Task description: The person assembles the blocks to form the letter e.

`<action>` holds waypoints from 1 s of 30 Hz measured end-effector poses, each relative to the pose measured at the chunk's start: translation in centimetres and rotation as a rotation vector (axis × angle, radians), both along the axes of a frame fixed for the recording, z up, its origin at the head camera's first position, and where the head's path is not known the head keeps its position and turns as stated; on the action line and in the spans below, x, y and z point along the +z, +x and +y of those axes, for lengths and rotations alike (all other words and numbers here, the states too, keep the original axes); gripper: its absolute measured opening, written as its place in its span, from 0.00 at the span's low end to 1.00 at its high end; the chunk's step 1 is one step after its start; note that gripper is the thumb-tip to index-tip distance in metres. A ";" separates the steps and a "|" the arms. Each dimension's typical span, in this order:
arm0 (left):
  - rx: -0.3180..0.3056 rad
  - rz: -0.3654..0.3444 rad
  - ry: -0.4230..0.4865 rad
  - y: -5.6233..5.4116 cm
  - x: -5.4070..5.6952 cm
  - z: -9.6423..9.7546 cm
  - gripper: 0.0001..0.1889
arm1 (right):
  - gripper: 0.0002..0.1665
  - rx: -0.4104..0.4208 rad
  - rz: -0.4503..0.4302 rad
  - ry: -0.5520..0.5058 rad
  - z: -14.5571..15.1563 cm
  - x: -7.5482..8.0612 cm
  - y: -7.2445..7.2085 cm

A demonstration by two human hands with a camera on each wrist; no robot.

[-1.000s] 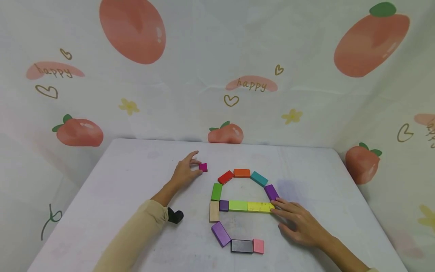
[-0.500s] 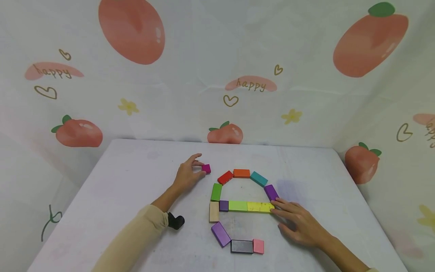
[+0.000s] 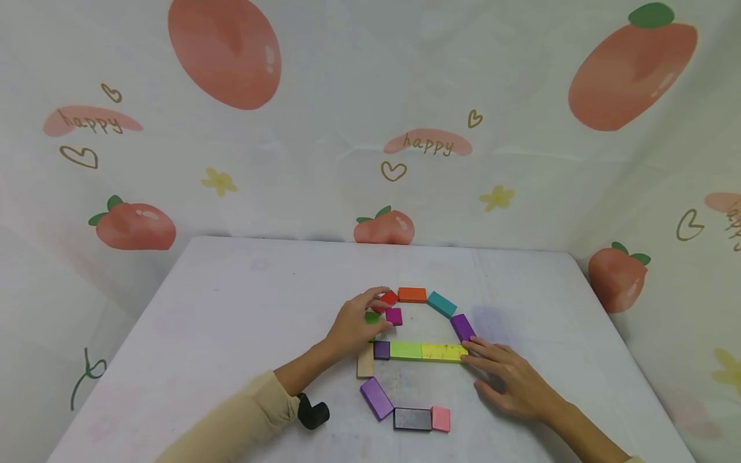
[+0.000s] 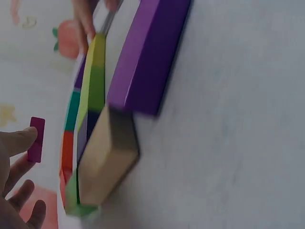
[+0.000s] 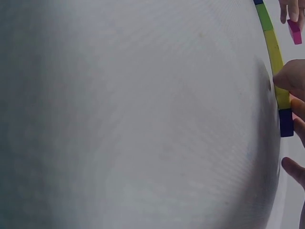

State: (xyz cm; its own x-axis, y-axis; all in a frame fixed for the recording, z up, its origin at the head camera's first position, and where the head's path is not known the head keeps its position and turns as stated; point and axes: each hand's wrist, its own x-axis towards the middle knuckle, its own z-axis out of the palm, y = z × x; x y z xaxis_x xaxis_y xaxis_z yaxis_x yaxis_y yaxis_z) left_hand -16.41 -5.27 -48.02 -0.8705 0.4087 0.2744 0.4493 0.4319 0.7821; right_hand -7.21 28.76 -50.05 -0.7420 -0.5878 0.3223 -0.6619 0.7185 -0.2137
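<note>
My left hand (image 3: 353, 325) pinches a small magenta block (image 3: 393, 316) between thumb and fingers, over the inside of a ring of coloured blocks. In the left wrist view the magenta block (image 4: 36, 140) stands well off the other blocks. Partly behind this hand are the red block (image 3: 389, 298) and the green block (image 3: 372, 317). My right hand (image 3: 512, 379) rests with extended fingers at the right end of the yellow block (image 3: 442, 353), fingertips near the purple block (image 3: 462, 327). The right wrist view shows a dark blue block (image 5: 286, 122) at its fingers, hidden from the head.
Orange (image 3: 412, 295) and teal (image 3: 442, 304) blocks form the far arc. A light green block (image 3: 405, 350) and a dark purple one (image 3: 381, 350) continue the middle row. Tan (image 3: 365, 361), violet (image 3: 377, 399), black (image 3: 412, 419) and pink (image 3: 440, 419) blocks curve along the near side.
My left hand has carried the magenta block rightward and toward me, from outside the ring on the far left to over its inside. The right hand has stayed put.
</note>
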 end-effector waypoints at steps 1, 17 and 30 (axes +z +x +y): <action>-0.013 -0.001 0.004 0.4 0.1 0.4 0.34 | 0.33 -0.002 0.000 0.000 0.0 0.0 0.0; -0.157 -0.007 -0.090 7.6 1.5 5.4 0.32 | 0.34 0.022 0.025 -0.039 0.2 -0.2 -0.1; -0.329 0.004 -0.157 10.5 0.8 7.3 0.30 | 0.34 0.024 0.017 -0.042 0.3 -0.3 0.0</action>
